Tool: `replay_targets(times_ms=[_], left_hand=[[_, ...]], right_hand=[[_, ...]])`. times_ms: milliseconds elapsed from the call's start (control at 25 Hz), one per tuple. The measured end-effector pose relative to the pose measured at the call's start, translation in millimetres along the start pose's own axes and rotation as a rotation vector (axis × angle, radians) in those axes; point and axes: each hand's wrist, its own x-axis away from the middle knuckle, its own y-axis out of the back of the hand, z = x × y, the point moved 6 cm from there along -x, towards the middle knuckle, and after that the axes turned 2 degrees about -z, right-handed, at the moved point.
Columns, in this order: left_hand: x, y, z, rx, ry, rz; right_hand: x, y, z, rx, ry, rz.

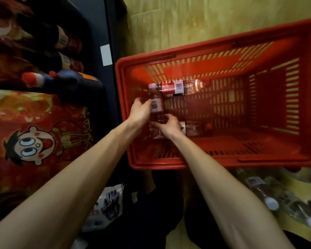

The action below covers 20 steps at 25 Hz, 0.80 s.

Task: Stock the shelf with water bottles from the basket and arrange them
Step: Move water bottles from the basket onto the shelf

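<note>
Head | clear water bottle [155, 106], barcode label | both hands grip it: left [140, 112], right [169, 125]

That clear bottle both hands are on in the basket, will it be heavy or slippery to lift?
The clear bottle looks full, so probably hefty for its size. Its smooth plastic may slip, though both the left hand and right hand steady it. Lying on its side, it would likely roll.

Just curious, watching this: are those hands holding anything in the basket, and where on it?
Both grip one water bottle: left hand at its label, right hand round its lower body.
</note>
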Motion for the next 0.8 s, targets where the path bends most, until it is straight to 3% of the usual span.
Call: replay_targets(times_ms=[240, 520, 800], left_hand=[[12, -13, 7, -0.214, -0.1, -0.029], [10, -70, 25, -0.688, -0.214, 0.198], [-6, -141, 38, -1.041, -0.502, 0.415]], right_hand=[[7, 57, -24, 0.057, -0.023, -0.12], [-2, 132, -50, 0.034, -0.072, -0.235], [-8, 189, -76, 0.205, -0.096, -0.262]])
